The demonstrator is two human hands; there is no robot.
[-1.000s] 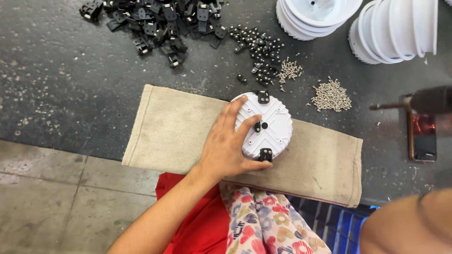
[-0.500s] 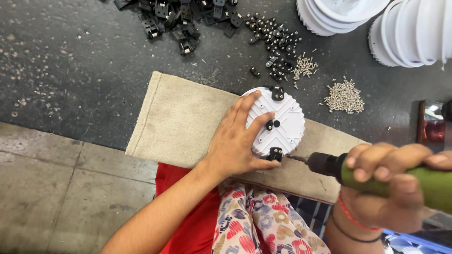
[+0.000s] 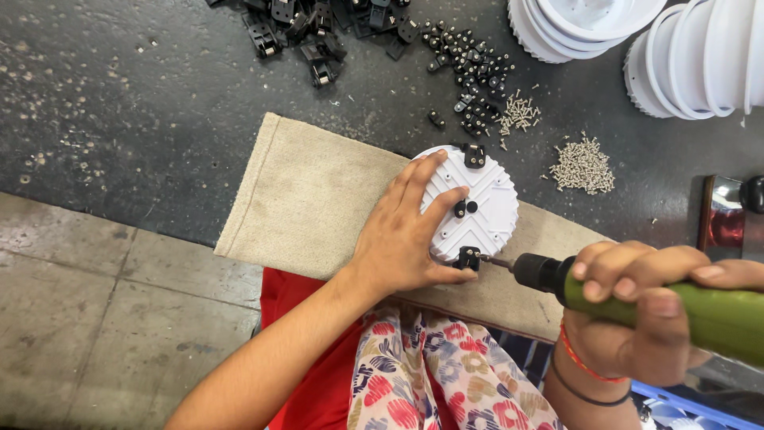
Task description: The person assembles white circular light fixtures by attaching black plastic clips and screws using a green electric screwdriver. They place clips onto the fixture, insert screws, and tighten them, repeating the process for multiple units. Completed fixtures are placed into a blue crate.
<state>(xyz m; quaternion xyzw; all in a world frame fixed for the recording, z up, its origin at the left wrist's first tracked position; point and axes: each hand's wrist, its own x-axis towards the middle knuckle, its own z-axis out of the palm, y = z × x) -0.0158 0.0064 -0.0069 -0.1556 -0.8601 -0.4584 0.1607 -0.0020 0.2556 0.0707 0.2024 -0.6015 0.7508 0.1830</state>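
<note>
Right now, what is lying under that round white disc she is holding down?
The round white disc rests on a beige cloth spread over the dark floor. The left hand presses on the disc. Whatever lies directly beneath the disc is covered.

The left hand [image 3: 402, 239] covers the near-left part of the white disc [image 3: 485, 203], the green drill [image 3: 716, 314] runs off the right edge, and the stacked white tubs [image 3: 708, 56] are cropped at the top right corner.

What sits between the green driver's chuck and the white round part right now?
In the head view, only the driver's thin bit, reaching from the green driver to a black clip on the white round part.
</note>
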